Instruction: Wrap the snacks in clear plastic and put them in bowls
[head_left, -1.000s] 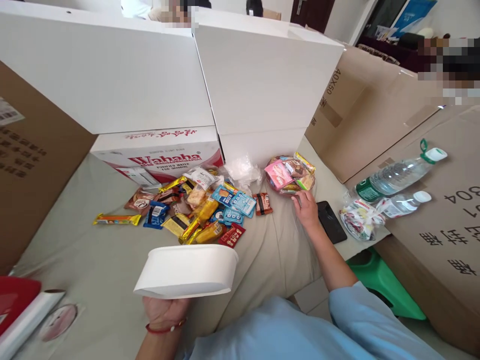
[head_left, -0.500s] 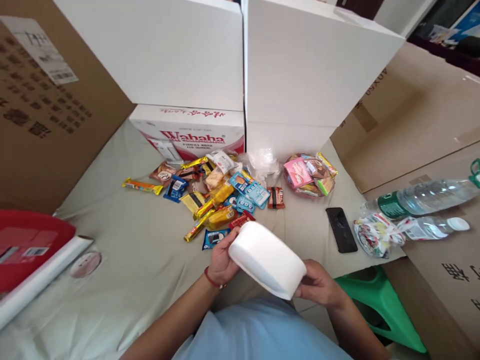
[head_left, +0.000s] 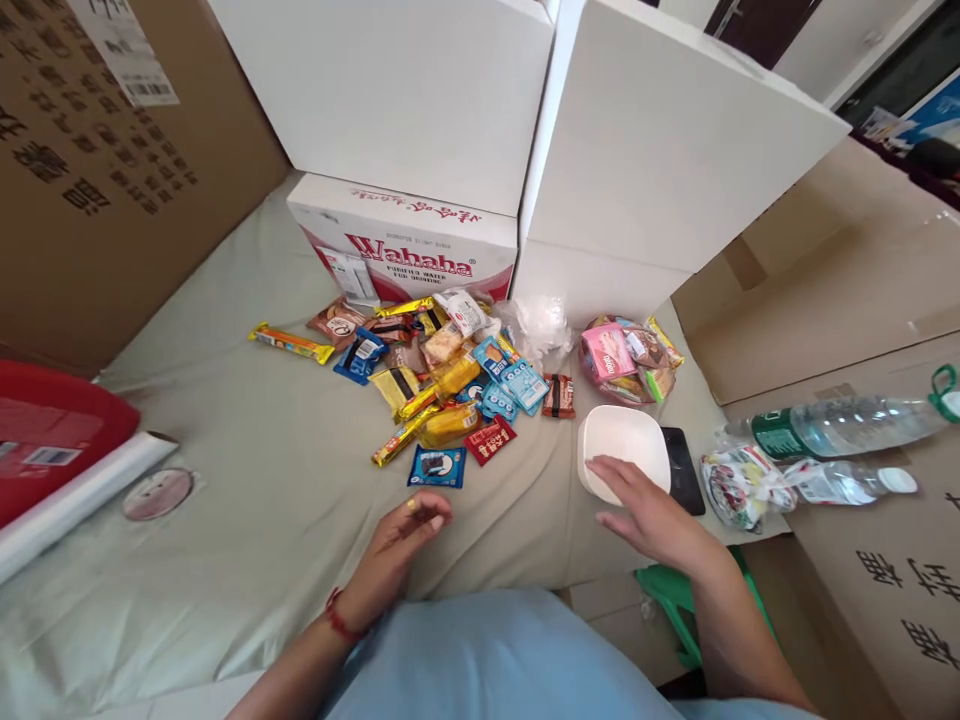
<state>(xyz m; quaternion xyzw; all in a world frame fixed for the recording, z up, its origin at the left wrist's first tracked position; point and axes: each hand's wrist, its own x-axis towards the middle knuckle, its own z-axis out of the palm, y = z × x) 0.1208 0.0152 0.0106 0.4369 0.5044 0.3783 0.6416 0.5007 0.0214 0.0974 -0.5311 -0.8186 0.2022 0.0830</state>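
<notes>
A white square-cornered plastic bowl [head_left: 628,438] rests on the cloth at the right, partly covering the black phone [head_left: 682,470]. My right hand [head_left: 649,505] is over its near edge, fingers stretched out and holding nothing; whether the fingertips touch the rim I cannot tell. My left hand [head_left: 401,545] hovers near the table's front edge, loosely bent with thumb and fingers apart and nothing in it. Just beyond it lies a blue snack packet [head_left: 436,467], beside a red packet [head_left: 490,440]. Behind these spreads a pile of wrapped snacks [head_left: 450,375].
A round container of snacks [head_left: 626,362] stands at the back right. Two plastic bottles [head_left: 847,425] and a tied bag [head_left: 742,488] lie further right. A Wahaba carton [head_left: 409,245] and white panels [head_left: 637,140] close off the back. A white roll [head_left: 90,505] lies left.
The white bowl went from between both hands to the table at the right, onto the phone's edge. Both hands let go; my left hand moved left, and the camera view shifted slightly.
</notes>
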